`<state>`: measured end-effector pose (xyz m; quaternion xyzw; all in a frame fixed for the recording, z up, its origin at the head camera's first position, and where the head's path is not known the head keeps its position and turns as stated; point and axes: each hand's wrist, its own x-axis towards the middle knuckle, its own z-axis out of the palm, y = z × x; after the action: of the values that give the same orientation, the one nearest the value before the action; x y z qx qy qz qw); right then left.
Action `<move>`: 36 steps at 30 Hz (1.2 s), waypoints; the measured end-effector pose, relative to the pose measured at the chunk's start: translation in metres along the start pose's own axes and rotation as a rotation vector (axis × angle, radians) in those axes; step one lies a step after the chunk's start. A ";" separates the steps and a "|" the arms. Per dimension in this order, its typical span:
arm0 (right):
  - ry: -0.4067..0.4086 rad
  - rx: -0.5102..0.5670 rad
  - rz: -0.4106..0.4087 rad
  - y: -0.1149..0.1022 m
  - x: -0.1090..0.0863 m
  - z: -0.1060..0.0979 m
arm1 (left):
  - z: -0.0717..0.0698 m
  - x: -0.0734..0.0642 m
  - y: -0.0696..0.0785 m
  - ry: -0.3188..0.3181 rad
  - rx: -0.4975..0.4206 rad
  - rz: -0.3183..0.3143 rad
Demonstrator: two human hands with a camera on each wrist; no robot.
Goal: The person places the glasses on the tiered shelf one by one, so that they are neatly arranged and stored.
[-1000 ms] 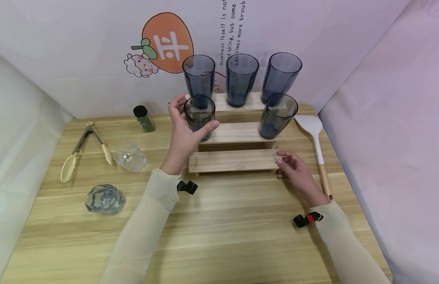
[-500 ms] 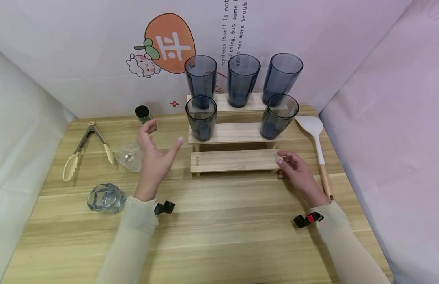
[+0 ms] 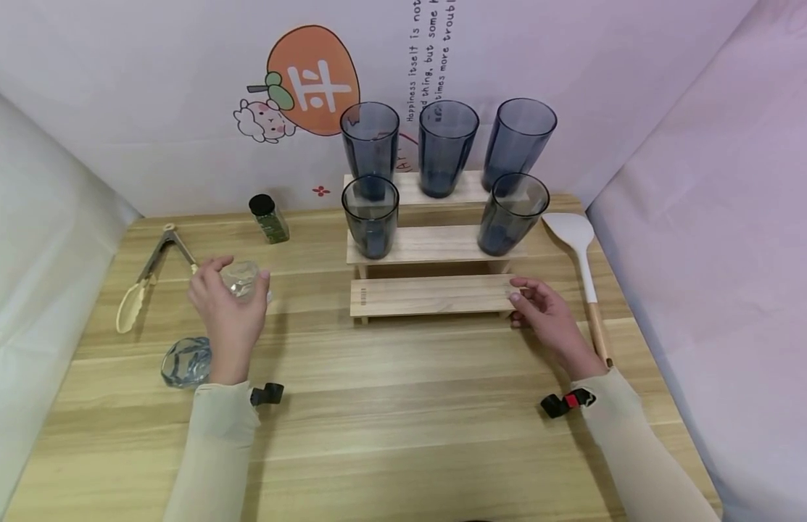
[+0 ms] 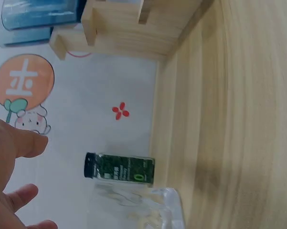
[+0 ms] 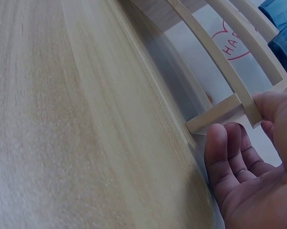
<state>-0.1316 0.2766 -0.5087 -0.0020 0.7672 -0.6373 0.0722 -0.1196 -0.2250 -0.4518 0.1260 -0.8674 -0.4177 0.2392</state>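
Note:
My left hand [image 3: 230,312] hovers over a small clear glass [image 3: 241,281], thumb and fingers spread to either side of it. In the left wrist view the fingers [image 4: 31,145] are apart from that clear glass [image 4: 133,210]. With my right hand [image 3: 543,315] I hold the right end of a three-step wooden rack [image 3: 436,296], thumb at the lowest step's edge. The right wrist view shows the fingers [image 5: 217,148] curled beside the step's leg. Blue-grey tumblers stand on the rack: three on the top step, including the middle one [image 3: 445,148], and two [image 3: 370,217] [image 3: 510,214] on the middle step.
A faceted bluish glass [image 3: 186,362] sits left of my left wrist. Tongs [image 3: 156,254] lie at the far left, and a black-capped spice jar [image 3: 270,219] stands near the back edge. A white spatula with a wooden handle [image 3: 581,246] lies right of the rack.
My left hand has let go of the left tumbler on the middle step and moved left and down to the small clear glass. The right hand stays at the rack's end.

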 end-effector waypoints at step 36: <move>-0.010 0.003 0.023 -0.001 0.000 0.000 | 0.013 0.003 -0.019 -0.196 0.007 -0.186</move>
<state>-0.1315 0.2767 -0.5075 0.0040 0.7658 -0.6376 0.0835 -0.1286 -0.2300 -0.4727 0.1656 -0.8725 -0.4455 0.1131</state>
